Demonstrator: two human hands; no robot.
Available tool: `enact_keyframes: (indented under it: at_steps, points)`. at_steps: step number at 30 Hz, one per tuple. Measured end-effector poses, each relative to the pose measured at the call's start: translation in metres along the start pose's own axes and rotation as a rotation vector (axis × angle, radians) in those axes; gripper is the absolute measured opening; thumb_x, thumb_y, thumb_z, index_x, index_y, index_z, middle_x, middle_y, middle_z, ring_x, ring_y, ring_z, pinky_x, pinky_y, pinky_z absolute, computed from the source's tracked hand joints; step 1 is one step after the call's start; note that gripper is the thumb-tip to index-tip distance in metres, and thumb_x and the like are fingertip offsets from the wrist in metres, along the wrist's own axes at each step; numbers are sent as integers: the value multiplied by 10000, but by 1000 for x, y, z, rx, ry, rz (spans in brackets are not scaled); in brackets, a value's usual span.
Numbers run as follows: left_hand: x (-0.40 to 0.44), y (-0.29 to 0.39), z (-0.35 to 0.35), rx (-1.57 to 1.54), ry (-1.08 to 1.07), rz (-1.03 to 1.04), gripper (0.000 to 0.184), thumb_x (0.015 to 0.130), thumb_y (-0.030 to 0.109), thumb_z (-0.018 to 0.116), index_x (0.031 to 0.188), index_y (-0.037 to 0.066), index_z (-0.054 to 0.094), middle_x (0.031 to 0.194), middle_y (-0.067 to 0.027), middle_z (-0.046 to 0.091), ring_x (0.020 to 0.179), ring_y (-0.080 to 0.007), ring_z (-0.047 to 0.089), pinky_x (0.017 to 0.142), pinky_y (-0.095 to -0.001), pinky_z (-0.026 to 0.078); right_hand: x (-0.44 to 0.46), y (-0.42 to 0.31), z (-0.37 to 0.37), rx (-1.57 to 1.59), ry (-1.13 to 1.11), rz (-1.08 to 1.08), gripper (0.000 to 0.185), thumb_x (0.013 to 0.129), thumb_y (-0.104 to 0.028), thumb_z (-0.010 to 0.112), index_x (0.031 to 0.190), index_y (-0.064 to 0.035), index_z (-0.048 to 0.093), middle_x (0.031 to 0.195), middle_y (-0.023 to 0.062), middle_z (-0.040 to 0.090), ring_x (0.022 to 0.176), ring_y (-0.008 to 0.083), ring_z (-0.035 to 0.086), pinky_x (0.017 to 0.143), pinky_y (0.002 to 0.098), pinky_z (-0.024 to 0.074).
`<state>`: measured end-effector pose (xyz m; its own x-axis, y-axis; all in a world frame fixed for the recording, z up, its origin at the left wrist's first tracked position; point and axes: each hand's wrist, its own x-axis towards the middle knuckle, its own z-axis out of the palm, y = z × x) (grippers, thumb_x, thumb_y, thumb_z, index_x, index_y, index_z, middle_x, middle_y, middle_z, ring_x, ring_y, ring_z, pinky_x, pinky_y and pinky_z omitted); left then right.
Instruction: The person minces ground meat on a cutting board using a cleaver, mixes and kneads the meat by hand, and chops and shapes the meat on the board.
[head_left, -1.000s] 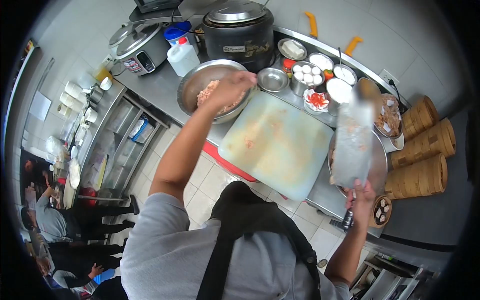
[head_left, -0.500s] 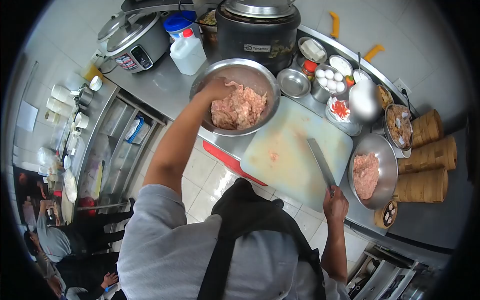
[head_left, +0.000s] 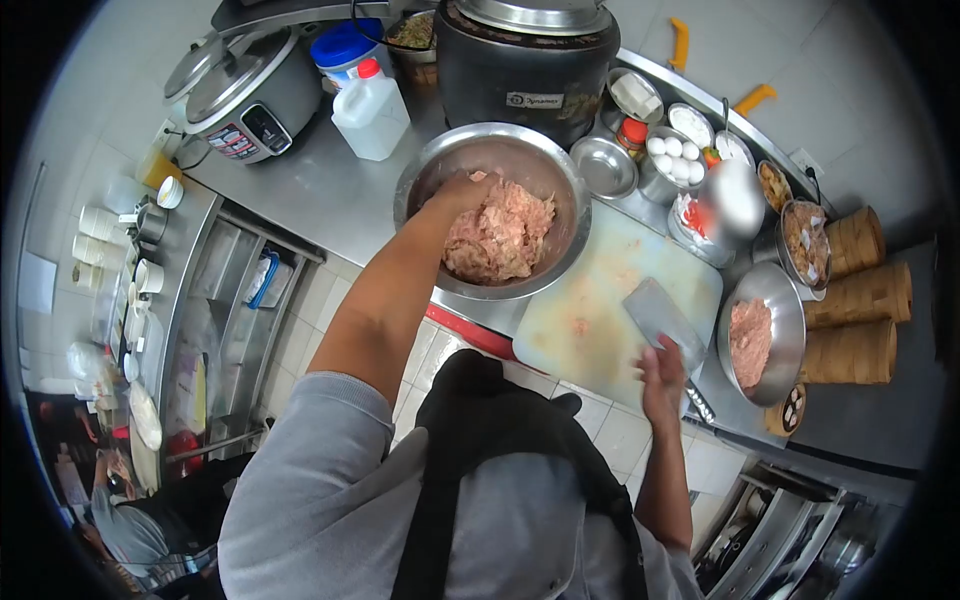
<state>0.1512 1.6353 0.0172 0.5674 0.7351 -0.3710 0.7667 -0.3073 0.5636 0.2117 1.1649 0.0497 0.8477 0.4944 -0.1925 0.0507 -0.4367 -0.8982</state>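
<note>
Your left hand (head_left: 462,192) reaches into the large steel bowl (head_left: 566,190) at the upper centre of the frame, resting against a mound of pinkish ground meat (head_left: 505,238); its fingertips are lost in the mix, so how tightly they are curled cannot be told. Your right hand (head_left: 660,382), at centre right, is empty, its fingers spread apart beside the cleaver (head_left: 663,318); whether a fingertip touches the blade cannot be told. The cleaver lies flat on the pale cutting board (head_left: 590,290), its dark handle pointing toward the lower right. To the right of the board on the steel counter (head_left: 290,170), a second bowl (head_left: 786,298) holds a smaller portion of meat (head_left: 750,342), with bamboo steamers (head_left: 855,295) lined up at the right of the frame.
</note>
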Motion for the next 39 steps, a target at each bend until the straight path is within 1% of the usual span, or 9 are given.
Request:
enact_keyframes:
  at_steps: [2, 4, 12, 15, 18, 21, 27, 30, 39]
  points:
    - [20, -15, 11, -40, -11, -16, 923, 853, 716, 466, 1373, -45, 484, 1449, -270, 426, 1383, -352, 387, 1143, -386, 295, 10, -45, 54, 333, -317, 190, 894, 939, -504, 579, 1525, -40, 89, 1298, 239, 534, 946, 286, 674, 664, 338, 563]
    - [36, -28, 11, -103, -160, 48, 917, 852, 722, 458, 1378, -28, 488, 1442, -257, 444, 1387, -340, 384, 1144, -381, 284, 32, -71, 101, 403, -422, 244, 854, 975, -440, 552, 1531, -67, 22, 1384, 293, 429, 1008, 327, 669, 684, 365, 581]
    - [13, -11, 0, -301, -428, -17, 942, 822, 774, 481, 1408, 38, 487, 1414, -159, 514, 1355, -288, 431, 1098, -402, 348, 57, -77, 159, 521, -527, 176, 664, 992, -299, 542, 1467, 13, 197, 1414, 195, 405, 1195, 293, 531, 819, 423, 580]
    - [-19, 11, -1, -468, -497, -221, 1048, 767, 842, 484, 1460, 58, 416, 1401, -139, 522, 1309, -273, 480, 1093, -413, 357, 49, -82, 165, 573, -407, 118, 531, 996, -231, 517, 1351, 117, 332, 1208, 227, 569, 1008, 294, 645, 764, 366, 603]
    - [2, -4, 20, -608, -735, -357, 1021, 732, 847, 532, 1486, 172, 390, 1468, -112, 444, 1325, -276, 454, 1084, -523, 363, 50, -75, 167, 630, -434, 126, 537, 994, -227, 518, 1360, 112, 320, 1210, 235, 562, 1010, 290, 646, 766, 378, 603]
    - [-25, 13, 17, -811, -841, -304, 873, 816, 769, 518, 1429, 151, 447, 1397, -117, 522, 1265, -270, 523, 1064, -477, 420, 48, -74, 167, 606, -451, 152, 560, 984, -217, 528, 1376, 114, 302, 1200, 237, 564, 1012, 275, 649, 761, 367, 600]
    - [-36, 10, 26, -1222, -816, -76, 718, 869, 631, 570, 1357, 108, 510, 1329, -146, 580, 1169, -293, 598, 1027, -452, 471, 46, -67, 169, 424, -388, 7, 784, 931, -257, 570, 1486, 75, 126, 1388, 282, 459, 1316, 379, 431, 1110, 407, 312]
    - [-32, -2, 18, -1367, -996, -148, 749, 861, 624, 582, 1363, 74, 504, 1328, -162, 577, 1188, -311, 582, 1045, -468, 449, 44, -76, 169, 400, -356, -8, 813, 924, -218, 566, 1517, 33, 69, 1435, 272, 411, 1271, 376, 483, 1071, 400, 365]
    - [-46, -7, -20, -1491, -851, -83, 807, 856, 659, 564, 1394, 66, 469, 1390, -168, 521, 1268, -322, 513, 1082, -480, 400, 59, -91, 169, 625, -472, 201, 786, 923, -146, 569, 1528, -27, 82, 1402, 209, 448, 1145, 287, 588, 812, 352, 575]
